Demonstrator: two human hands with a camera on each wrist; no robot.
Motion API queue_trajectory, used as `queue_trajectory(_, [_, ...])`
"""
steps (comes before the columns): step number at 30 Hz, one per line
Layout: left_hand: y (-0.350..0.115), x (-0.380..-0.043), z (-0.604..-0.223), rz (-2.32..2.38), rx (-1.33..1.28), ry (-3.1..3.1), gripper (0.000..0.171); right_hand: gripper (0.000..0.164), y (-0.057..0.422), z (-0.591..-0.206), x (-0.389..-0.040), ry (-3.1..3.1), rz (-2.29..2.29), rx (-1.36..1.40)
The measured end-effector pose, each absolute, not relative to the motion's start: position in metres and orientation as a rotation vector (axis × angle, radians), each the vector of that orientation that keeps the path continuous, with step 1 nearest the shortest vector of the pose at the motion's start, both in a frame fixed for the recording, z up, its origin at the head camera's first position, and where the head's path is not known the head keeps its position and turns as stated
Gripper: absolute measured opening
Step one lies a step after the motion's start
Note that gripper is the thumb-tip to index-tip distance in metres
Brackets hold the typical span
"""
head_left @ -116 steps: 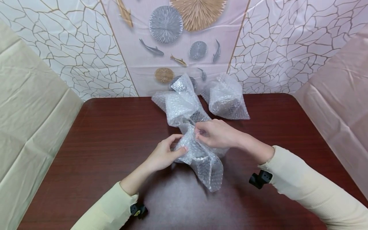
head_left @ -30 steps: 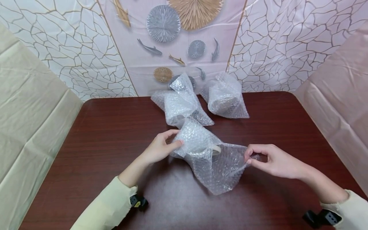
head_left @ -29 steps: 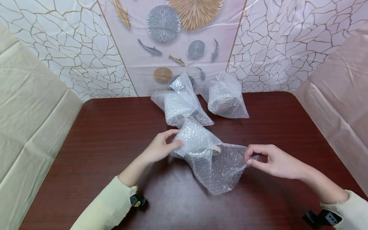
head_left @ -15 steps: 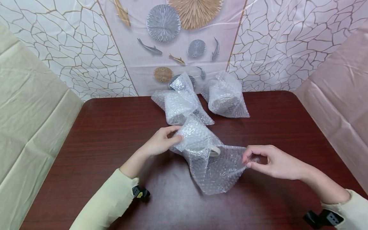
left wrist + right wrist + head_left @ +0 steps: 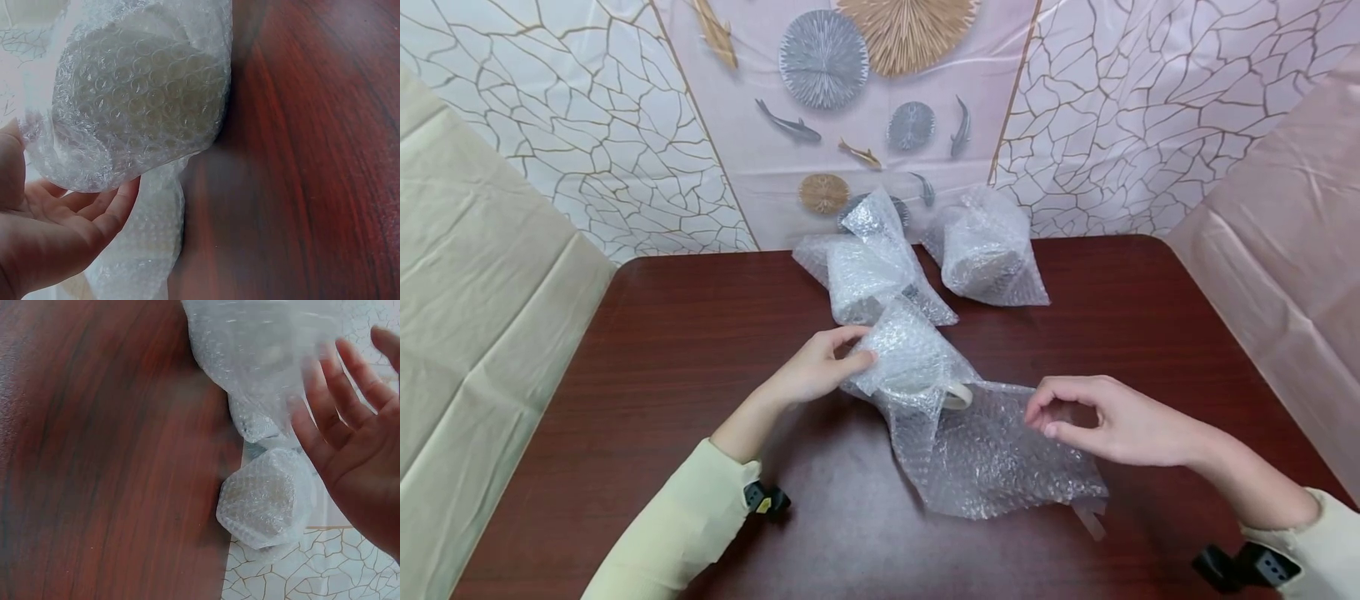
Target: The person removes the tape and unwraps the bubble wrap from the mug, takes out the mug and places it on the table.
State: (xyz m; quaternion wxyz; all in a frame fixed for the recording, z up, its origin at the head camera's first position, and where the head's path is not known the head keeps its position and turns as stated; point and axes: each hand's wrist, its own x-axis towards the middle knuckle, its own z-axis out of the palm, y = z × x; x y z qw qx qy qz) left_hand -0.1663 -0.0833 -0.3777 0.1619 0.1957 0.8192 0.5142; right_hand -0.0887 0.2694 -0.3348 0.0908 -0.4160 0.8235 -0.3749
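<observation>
A mug wrapped in bubble wrap (image 5: 906, 354) lies in the middle of the table, its off-white handle (image 5: 959, 395) showing at the right side. My left hand (image 5: 812, 365) holds it from the left, thumb on the near side and fingers behind; the left wrist view shows those fingers against the wrapped body (image 5: 144, 94). A loosened flap of bubble wrap (image 5: 1000, 458) spreads to the right over the table, with a clear tape strip (image 5: 1090, 522) at its corner. Above the flap's right part hovers my right hand (image 5: 1112, 421), fingers loosely bent, holding nothing.
Two more bubble-wrapped bundles stand at the back of the dark wooden table (image 5: 700, 400): one bundle (image 5: 868, 271) just behind the mug, another bundle (image 5: 988, 254) farther right. Patterned cloth (image 5: 647, 150) hangs behind, with plain cloth at both sides.
The right hand drew the flap of bubble wrap off to the right, uncovering the handle, then let it go; the flap has dropped to the table. The left hand kept its hold.
</observation>
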Motion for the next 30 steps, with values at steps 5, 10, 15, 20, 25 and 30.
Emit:
queue_trajectory(5, [-0.082,-0.164,-0.378,1.473,0.521,2.343,0.04,0.024,0.264,-0.331,-0.095,2.601,-1.093,-1.206])
queue_trajectory(10, [-0.082,-0.162,-0.377,1.474,0.506,2.336,0.041,0.032,0.256,-0.327,-0.101,2.796,-1.022,-1.227])
queue_trajectory(15, [-0.084,-0.161,-0.378,1.487,0.5,2.321,0.042,0.032,0.242,-0.322,-0.109,2.955,-0.767,-1.227])
queue_trajectory(20, [-0.084,-0.16,-0.378,1.491,0.507,2.323,0.043,0.034,0.223,-0.318,-0.113,2.971,-0.555,-1.205])
queue_trajectory(25, [-0.084,-0.159,-0.377,1.479,0.517,2.338,0.043,0.038,0.205,-0.32,-0.116,2.991,-0.48,-1.204])
queue_trajectory(30, [-0.084,-0.159,-0.379,1.475,0.51,2.337,0.044,0.034,0.196,-0.327,-0.117,3.019,-0.483,-1.231])
